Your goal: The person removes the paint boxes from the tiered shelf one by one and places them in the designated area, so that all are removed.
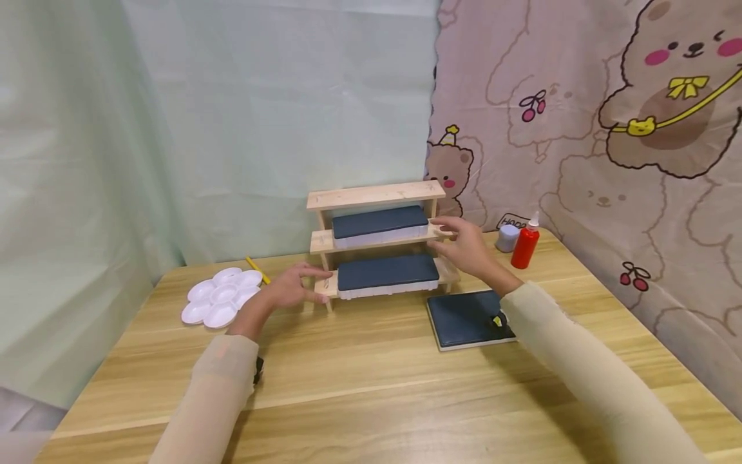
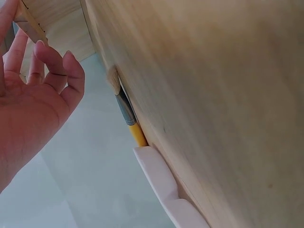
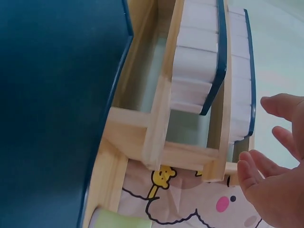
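At the back of a table (image 1: 371,399), a wooden stand (image 1: 375,194) carries a lower case (image 1: 387,274) and an upper case (image 1: 379,222), both dark-lidded, between a person's two hands. The left hand (image 1: 292,287) pinches the left end of the lower shelf (image 1: 326,285) between thumb and finger. The right hand (image 1: 466,248), fingers parted and loosely bent, grips nothing at the right end of the middle shelf (image 1: 322,241); whether its fingertips touch the wood cannot be told. The hold looks lopsided: a tug from the left alone could skew the slim frame, and a forward tilt might send both cases sliding, as no lip shows along the shelf fronts. A hasty close of the right hand could nudge the upper case, whose end sits near the fingers. Flat on the table, a third case (image 1: 464,319) lies partly behind the right sleeve (image 1: 580,354), which could drag it if lowered. Near a jar (image 1: 507,238), the upright red bottle (image 1: 524,248) might topple should that arm swing outward. Opposite, a careless left cuff could shove the palette (image 1: 224,294) into the brush (image 2: 126,109).
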The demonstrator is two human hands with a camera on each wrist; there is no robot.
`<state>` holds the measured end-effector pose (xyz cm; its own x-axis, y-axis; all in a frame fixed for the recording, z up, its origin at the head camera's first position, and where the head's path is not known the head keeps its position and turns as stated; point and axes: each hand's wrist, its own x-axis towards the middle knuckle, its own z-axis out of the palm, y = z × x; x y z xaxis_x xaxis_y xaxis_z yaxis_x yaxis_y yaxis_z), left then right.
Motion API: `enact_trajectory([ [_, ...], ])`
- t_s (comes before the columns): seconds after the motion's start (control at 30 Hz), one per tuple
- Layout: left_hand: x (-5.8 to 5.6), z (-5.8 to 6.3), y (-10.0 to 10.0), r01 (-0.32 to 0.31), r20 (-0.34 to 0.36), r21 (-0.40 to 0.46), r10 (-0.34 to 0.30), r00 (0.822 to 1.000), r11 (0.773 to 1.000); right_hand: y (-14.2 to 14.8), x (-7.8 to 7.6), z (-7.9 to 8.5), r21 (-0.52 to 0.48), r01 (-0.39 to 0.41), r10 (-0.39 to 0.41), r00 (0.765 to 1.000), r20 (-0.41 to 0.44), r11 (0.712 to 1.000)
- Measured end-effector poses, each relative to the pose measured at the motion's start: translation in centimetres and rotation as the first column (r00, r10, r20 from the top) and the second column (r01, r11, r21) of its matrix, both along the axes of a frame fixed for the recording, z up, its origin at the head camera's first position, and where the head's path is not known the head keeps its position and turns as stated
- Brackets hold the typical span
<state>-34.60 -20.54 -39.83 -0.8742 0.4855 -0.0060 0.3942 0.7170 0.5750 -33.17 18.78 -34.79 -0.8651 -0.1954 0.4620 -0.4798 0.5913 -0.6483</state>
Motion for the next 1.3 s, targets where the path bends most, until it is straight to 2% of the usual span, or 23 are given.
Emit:
enact_trajectory([
  [0.33,0.0,0.0,-0.1,0.001,-0.003,-0.004,-0.001,1.0,1.0,-1.7,-1.4,0.2,0.047,-0.009,0.011,0.999,-0.052,0.999],
  [0.5,0.2,0.1,0.0,0.0,0.0,-0.01,0.0,1.0,1.0,-1.8,-1.8,-0.2,0.079,0.005,0.0,0.998,-0.062,0.997],
  [0.7,0.2,0.2,0.1,-0.004,0.007,-0.01,0.004,1.0,1.0,-2.0,-2.1,-0.3,0.073,0.011,-0.005,0.997,-0.073,0.997],
  [1.0,0.0,0.1,0.2,0.006,-0.006,-0.01,-0.006,1.0,1.0,-2.1,-2.9,0.2,0.121,0.026,-0.023,0.999,-0.029,0.992],
  [1.3,0.2,0.3,0.0,-0.002,0.016,0.0,0.002,1.0,1.0,-2.5,-3.4,0.4,0.159,0.022,-0.02,1.0,-0.015,0.987],
])
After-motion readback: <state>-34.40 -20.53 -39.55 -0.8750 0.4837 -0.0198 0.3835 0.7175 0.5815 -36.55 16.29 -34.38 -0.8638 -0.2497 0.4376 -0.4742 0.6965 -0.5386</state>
